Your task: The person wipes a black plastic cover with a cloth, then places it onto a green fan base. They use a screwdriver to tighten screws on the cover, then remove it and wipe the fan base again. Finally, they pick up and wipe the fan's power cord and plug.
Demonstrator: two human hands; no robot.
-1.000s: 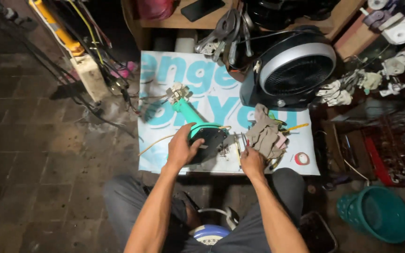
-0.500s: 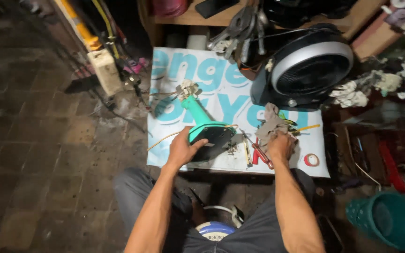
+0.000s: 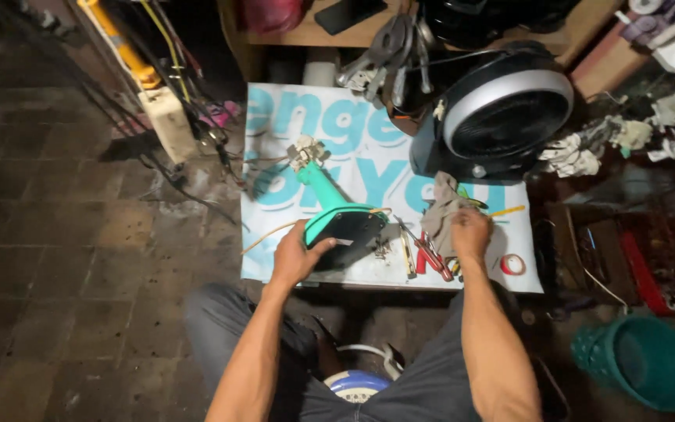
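While I sit over the white-and-blue banner sheet [image 3: 353, 125] spread across the middle of the frame, the biggest thing on it is the black fan housing with a grey ring [image 3: 501, 113] at upper right, tilted against the clutter behind it. Next in size is the teal fan stand [image 3: 336, 211] lying on its side at centre, its neck running up-left to a bare wired end [image 3: 303, 151] and its dark underside turned toward me. My left hand [image 3: 297, 254] is wrapped round the lower left rim of that base, fingers closed on it, thumb on the edge. My right hand [image 3: 470, 234], centre right, is closed down on a grey rag [image 3: 441, 207] just below the fan housing; whether anything else is under the palm I cannot tell. Between my hands lie the red-handled pliers [image 3: 431, 258] and a screwdriver [image 3: 406, 254], with small loose parts [image 3: 380, 248] just beside the base. A red tape roll [image 3: 512, 264] sits at the sheet's lower right, and a teal basket [image 3: 642, 363] stands on the floor in the lower right corner.

To handle this well, I judge the left hand should keep the base steady and level so the wires at the neck do not drag, while the rag is lifted clear of the tools.
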